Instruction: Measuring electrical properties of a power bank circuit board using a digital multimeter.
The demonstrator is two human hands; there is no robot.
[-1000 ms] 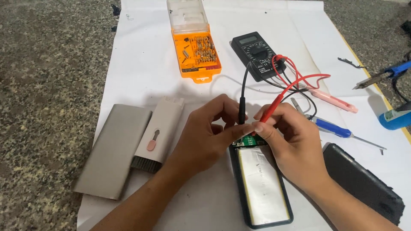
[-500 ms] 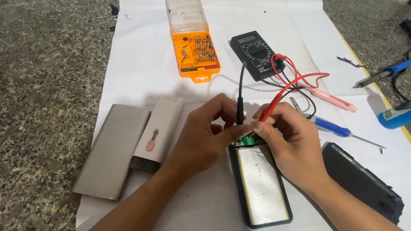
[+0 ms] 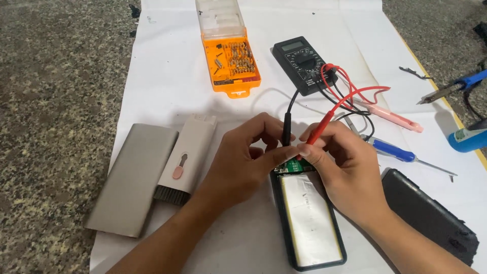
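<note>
Head view: a black probe [image 3: 287, 128] is pinched by the left hand [image 3: 243, 162], a red probe [image 3: 320, 129] by the right hand [image 3: 345, 170]. Both tips are held at the green board [image 3: 293, 166] of the opened pack [image 3: 309, 218], below the meter [image 3: 303, 63].

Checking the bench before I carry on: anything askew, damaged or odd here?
Nothing looks damaged or spilled. The opened power bank lies with its silver cell bare while the left hand and right hand hold the black probe and red probe at its green circuit board. The multimeter leads are tangled.
</note>
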